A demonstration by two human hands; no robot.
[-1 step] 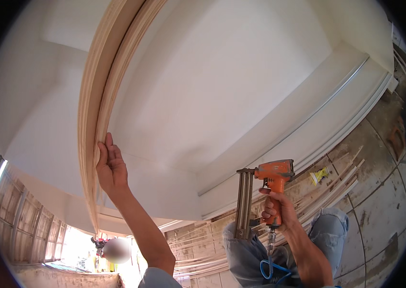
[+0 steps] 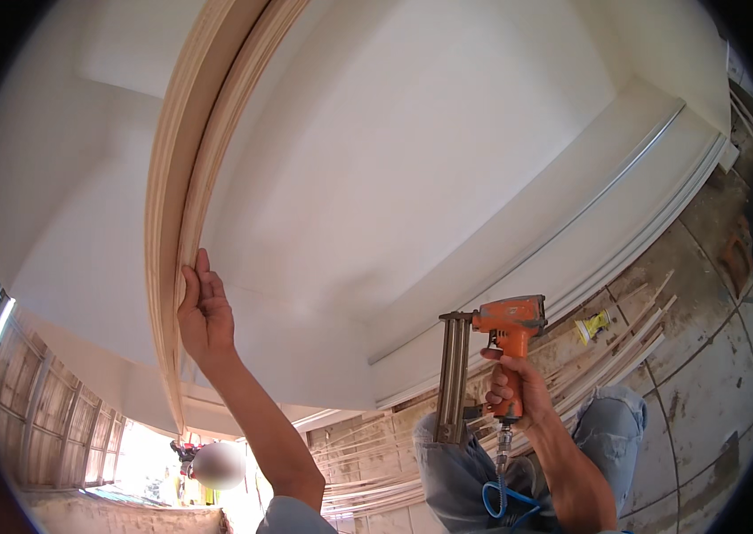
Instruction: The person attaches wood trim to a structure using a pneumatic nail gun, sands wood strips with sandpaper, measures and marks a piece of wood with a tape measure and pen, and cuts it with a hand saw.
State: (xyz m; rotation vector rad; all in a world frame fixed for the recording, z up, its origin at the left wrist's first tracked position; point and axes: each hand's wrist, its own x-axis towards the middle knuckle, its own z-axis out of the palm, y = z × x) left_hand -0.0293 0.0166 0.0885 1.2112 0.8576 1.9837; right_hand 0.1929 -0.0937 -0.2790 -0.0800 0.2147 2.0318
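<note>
My right hand is wrapped around the grip of an orange nail gun with a long metal magazine standing upright on its left side. A metal fitting and a blue air hose hang from the bottom of the grip. My left hand is raised at a long wooden strip, its thumb against the edge and its fingers curled along the side by the white panel. The strip runs beside another layered wooden edge, with a dark gap between them. The nail gun is apart from the wood.
A large white panelled structure fills the middle. Thin wooden strips lie on the tiled floor around my bent knees. A yellow packet lies among them. Another person is near the bright opening at lower left.
My left hand has shifted very slightly down along the wooden strip. The nail gun and my right hand stay in place.
</note>
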